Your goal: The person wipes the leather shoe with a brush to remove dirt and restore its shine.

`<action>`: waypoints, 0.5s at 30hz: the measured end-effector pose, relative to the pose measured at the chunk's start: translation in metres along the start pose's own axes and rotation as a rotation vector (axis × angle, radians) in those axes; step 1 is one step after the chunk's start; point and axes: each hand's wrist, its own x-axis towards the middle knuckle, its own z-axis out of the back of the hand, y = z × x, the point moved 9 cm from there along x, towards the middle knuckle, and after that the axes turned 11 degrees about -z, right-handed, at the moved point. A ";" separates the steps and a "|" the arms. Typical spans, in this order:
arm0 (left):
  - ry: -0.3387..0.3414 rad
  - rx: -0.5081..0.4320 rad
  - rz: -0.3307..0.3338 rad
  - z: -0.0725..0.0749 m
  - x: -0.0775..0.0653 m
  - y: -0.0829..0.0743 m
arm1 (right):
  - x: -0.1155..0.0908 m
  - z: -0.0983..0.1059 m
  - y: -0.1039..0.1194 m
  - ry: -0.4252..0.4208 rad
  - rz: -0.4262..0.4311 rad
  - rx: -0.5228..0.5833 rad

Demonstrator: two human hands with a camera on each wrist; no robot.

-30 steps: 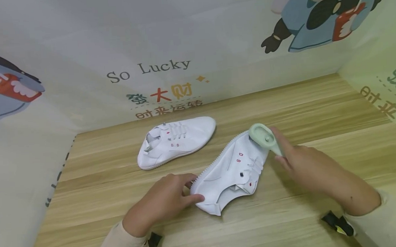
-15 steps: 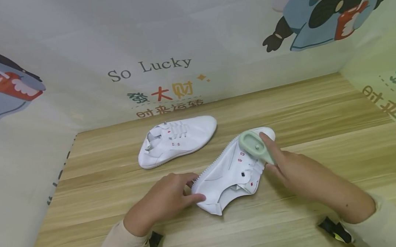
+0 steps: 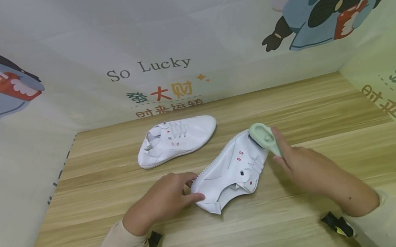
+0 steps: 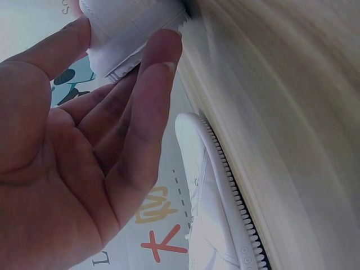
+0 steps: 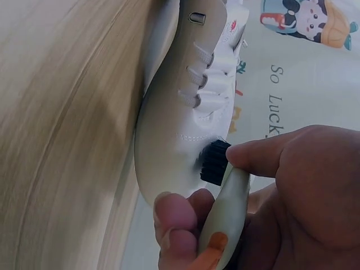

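A white lace-up shoe lies tipped on its side, its toe pointing away to the right. My left hand grips its heel, thumb on the upper and fingers at the sole edge. In my right hand is a pale green brush with dark bristles, held by its handle. The right wrist view has those bristles against the upper near the toe, ahead of the laces. In the left wrist view, the heel sits between thumb and fingers.
The matching white shoe stands upright behind, toe to the right; its ridged sole shows in the left wrist view. A wood-grain table lies underneath. Printed cloth walls rise at the back and both sides.
The brush went from the toe back toward the lettering on the shoe's side, then out to the toe again. My left hand kept its grip on the heel.
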 end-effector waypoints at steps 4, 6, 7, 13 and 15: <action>0.005 -0.013 0.002 0.001 0.000 0.000 | 0.000 0.002 -0.001 0.006 -0.010 0.010; 0.008 -0.024 0.002 0.001 -0.001 0.001 | 0.001 0.003 -0.002 0.008 -0.014 0.013; 0.010 -0.031 0.001 0.001 -0.001 0.001 | 0.001 0.003 -0.002 0.009 -0.015 0.015; 0.032 -0.085 0.012 -0.001 0.000 0.005 | 0.002 0.005 -0.008 0.011 -0.027 0.018; 0.041 -0.104 0.002 -0.001 0.001 0.006 | 0.002 0.007 -0.010 -0.002 -0.025 0.015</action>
